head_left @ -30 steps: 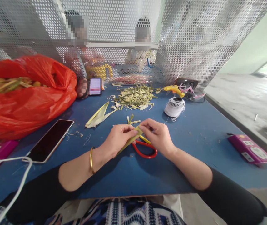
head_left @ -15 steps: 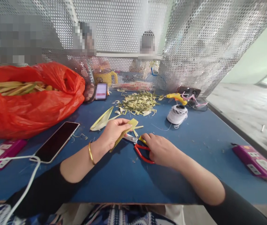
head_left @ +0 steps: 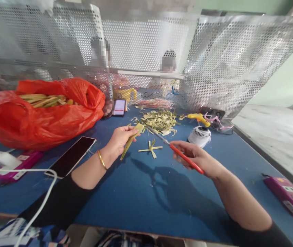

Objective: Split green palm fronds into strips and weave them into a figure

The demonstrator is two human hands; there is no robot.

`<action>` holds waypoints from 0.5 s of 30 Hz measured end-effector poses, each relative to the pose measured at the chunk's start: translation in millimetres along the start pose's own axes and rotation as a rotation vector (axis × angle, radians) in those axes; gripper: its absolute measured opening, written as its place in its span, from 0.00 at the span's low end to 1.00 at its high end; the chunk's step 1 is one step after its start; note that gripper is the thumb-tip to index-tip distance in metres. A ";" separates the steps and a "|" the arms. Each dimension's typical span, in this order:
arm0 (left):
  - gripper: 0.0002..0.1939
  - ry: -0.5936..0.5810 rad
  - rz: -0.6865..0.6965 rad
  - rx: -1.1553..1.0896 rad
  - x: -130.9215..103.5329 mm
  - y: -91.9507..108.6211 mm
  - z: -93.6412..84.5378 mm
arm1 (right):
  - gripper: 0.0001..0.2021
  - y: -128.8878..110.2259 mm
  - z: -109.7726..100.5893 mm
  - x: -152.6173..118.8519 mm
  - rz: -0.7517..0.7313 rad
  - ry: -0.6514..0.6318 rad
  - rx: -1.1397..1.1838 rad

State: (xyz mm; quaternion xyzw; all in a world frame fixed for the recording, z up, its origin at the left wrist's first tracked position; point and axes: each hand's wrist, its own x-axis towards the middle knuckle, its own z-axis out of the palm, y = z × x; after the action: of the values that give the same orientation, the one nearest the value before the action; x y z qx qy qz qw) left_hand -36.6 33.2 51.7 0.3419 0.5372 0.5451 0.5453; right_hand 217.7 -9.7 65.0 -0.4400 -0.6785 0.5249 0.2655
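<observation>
My left hand point(head_left: 123, 138) pinches a folded strip of pale green husk point(head_left: 130, 143) between thumb and fingers, above the blue table. Red-handled scissors point(head_left: 184, 157) are gripped in my right hand point(head_left: 196, 156), lifted off the table with the blades pointing up and left, apart from the husk strip. Between the two hands a small cross-shaped piece of husk strips point(head_left: 150, 149) lies on the table. Behind it is a heap of cut husk scraps point(head_left: 159, 120).
A red plastic bag point(head_left: 66, 125) of husks stands at left, with a phone point(head_left: 71, 156) and purple power strip point(head_left: 30, 166) before it. At right are a white thread spool point(head_left: 199, 136), yellow glue gun point(head_left: 199, 119) and purple box point(head_left: 289, 195). A perforated metal screen point(head_left: 143, 44) rises behind; people sit beyond.
My right hand has lifted the scissors off the table and away from the husk strip, up and right. The cross-shaped piece now shows fully. The camera view has shifted.
</observation>
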 end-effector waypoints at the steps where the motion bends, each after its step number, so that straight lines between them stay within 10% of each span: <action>1: 0.04 -0.001 -0.003 -0.006 -0.4 0.2 0.2 | 0.27 3.3 3.3 4.4 0.011 0.055 0.045; 15: 0.04 -0.127 -0.006 0.020 9.8 -10.4 16.6 | 0.33 6.5 10.1 13.4 0.032 0.092 -0.088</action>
State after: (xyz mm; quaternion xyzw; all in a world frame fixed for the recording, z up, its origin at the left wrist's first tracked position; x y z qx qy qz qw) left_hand -20.0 44.3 42.8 0.3799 0.5079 0.5152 0.5765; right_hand 205.1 -2.4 54.4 -0.4857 -0.6809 0.4782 0.2681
